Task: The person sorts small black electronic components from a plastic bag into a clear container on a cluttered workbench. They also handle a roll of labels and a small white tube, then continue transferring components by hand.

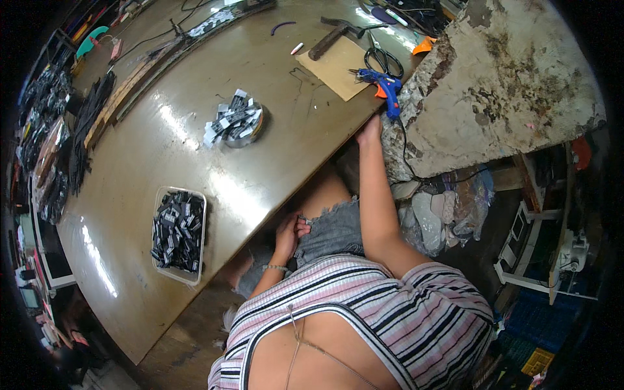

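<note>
My left hand [290, 234] rests on the frayed denim shorts [335, 229] over my lap, below the table's near edge. Its fingers lie loosely apart and hold nothing I can see. At the table edge, just under a blue glue gun [388, 91], is my right hand [370, 132]; its fingers are mostly hidden. The glue gun lies partly on a tan cardboard sheet [335, 70], its cord hanging down. Beside it are black-handled scissors [383, 62] and a hammer [328, 42]. A rectangular plastic tub [203, 237] holds many small black pieces [177, 231].
A round container [259, 129] heaped with grey and white strips [235, 118] stands mid-table. A wooden bar [133, 88] and black bundles [91, 123] line the far left. A stained, rough slab [500, 84] adjoins the right; plastic bags [442, 218] lie below it.
</note>
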A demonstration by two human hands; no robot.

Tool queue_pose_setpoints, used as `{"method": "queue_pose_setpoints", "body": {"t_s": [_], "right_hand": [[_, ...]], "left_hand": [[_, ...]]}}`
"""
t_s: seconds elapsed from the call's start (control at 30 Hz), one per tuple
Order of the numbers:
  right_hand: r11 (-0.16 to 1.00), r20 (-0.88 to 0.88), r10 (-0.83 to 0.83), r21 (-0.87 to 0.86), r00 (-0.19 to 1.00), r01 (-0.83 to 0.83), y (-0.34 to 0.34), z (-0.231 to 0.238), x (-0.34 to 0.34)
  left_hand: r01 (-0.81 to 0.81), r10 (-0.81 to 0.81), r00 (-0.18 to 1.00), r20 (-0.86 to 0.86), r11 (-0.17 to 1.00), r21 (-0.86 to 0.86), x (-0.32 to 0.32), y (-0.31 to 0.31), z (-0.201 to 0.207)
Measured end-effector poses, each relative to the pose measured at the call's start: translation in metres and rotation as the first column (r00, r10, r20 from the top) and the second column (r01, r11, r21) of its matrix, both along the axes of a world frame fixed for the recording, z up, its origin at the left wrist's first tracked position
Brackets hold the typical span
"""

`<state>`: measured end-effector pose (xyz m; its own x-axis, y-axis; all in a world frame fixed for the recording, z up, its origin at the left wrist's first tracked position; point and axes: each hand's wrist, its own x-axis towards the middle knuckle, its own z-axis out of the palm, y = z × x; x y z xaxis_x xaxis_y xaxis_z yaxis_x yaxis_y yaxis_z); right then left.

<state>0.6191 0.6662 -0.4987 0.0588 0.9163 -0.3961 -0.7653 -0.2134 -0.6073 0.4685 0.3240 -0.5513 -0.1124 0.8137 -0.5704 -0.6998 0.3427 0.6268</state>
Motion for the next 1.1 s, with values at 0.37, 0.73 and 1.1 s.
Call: {"method": "queue_pose_setpoints", "body": {"t_s": [0.37, 0.73, 1.1], "right_hand": [[0.972, 0.136, 0.047, 0.222, 0.99, -0.077, -0.002, -0.005, 0.007], [0.737, 0.994, -0.084, 0.108, 0.068, -0.667, -0.21, -0.047, 0.006], [-0.241, 0.836, 0.518, -0.061, -0.182, -0.969, -0.183, 0.19, -0.02]], "left_hand": [[0.001, -0.009, 0.999, 0.047, 0.985, 0.173, -0.001, 0.001, 0.004], [0.697, -0.348, 0.71, -0.612, 0.467, 0.544, -0.036, -0.021, 0.242], [0.331, -0.024, 0.929, -0.369, 0.499, 0.801, -0.019, -0.029, 0.431]]}}
